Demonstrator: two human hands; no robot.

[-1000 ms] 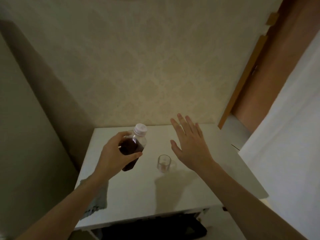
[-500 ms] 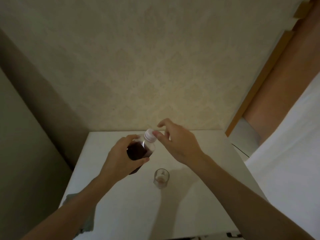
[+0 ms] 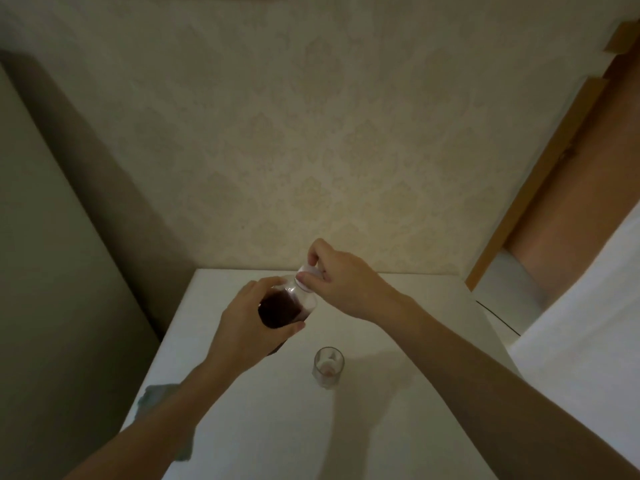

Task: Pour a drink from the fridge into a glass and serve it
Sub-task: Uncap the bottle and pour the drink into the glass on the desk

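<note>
Gripping the clear plastic bottle of dark red drink [image 3: 287,306] with your left hand [image 3: 242,327], you are holding it above the white tabletop [image 3: 398,427], tilted so its neck is leaning up and to the right; your fingers are curling round the far side of the body while your thumb is pressing across the near side, over the dark liquid that is filling the lower part. Your right hand [image 3: 349,285] is reaching in from the right and pinching the bottle's white screw cap [image 3: 308,271]; the thumb is sitting at the cap's lower edge and the curled index finger is hooking over its top, with the remaining fingers folded behind, so the cap is mostly hidden; whether it is loosened you cannot tell from here. The small clear drinking glass [image 3: 329,367] is standing upright on the tabletop, below and slightly right of the bottle, apart from both hands; something pale is showing at its bottom, too blurred to identify. A grey-green cloth [image 3: 156,398] is lying at the table's left edge, partly covered by your left forearm; the patterned cream wallpaper [image 3: 311,150] is rising behind the table.
</note>
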